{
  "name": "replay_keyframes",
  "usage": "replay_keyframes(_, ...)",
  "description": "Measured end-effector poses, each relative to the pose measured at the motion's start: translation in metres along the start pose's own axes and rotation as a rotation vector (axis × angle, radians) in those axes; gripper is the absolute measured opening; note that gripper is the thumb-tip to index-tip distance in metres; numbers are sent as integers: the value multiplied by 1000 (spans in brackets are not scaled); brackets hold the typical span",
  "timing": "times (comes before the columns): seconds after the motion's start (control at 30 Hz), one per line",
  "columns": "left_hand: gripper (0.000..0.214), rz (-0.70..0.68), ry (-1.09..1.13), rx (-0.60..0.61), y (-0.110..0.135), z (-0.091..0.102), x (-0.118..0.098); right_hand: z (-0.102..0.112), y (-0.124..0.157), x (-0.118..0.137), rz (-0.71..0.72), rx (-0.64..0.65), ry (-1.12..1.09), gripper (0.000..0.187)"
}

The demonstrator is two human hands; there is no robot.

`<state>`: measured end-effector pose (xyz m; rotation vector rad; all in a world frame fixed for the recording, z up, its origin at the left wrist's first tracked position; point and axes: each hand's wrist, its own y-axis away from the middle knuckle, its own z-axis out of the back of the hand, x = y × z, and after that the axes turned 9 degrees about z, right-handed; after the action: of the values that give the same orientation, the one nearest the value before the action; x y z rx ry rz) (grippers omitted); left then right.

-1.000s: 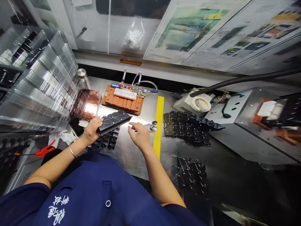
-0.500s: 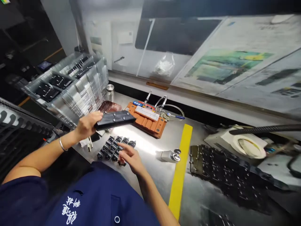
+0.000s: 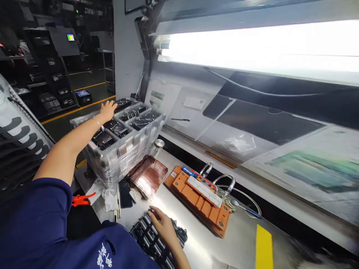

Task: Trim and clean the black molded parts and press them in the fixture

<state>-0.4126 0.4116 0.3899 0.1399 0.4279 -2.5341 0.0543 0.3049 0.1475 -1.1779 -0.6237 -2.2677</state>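
My left hand, at the end of an outstretched arm, is over the far left part of a clear plastic divided bin. Its fingers are spread, with the fingertips at a black plate-like part in the back compartment. More black parts lie in the other compartments. Low in the view, my right hand rests over a cluster of small black ribbed pieces on the metal bench. Its fingers look stretched out and loose, with nothing visible in them; the fingertips touch or nearly touch the pieces.
An orange fixture with clamps and cables stands mid-bench. Nearby are a brown film-wrapped pack, a dark phone-like slab, a metal-lidded jar and red-handled pliers. Yellow tape marks the bench; a bright lamp hangs above.
My left hand has carried the black plate from above the bench to the bin and its fingers have spread. My right hand stays by the small pieces. The view has swung up and left.
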Motion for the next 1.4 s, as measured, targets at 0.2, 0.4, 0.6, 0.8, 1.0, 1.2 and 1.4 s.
replay_keyframes(0.2,50,-361,-32,209,83,36,-22,17,-126,16,36,-117,528,83)
replay_keyframes(0.4,54,-414,188,179,167,31,11,-9,-140,12,-203,-41,547,64)
replay_keyframes(0.6,66,-648,560,-354,229,21,-21,-28,-111,57,-142,-130,495,34)
replay_keyframes(0.8,36,-877,149,710,284,-49,-68,-13,-10,88,79,11,256,20)
replay_keyframes(1.0,30,-853,319,1514,323,-97,-131,24,144,63,-12,-109,-378,39)
replay_keyframes(1.2,47,-963,338,1611,437,-106,-228,30,280,7,-204,-427,-874,36)
replay_keyframes(1.4,62,-977,444,1449,549,-102,-315,39,506,-89,-657,-1127,-995,6)
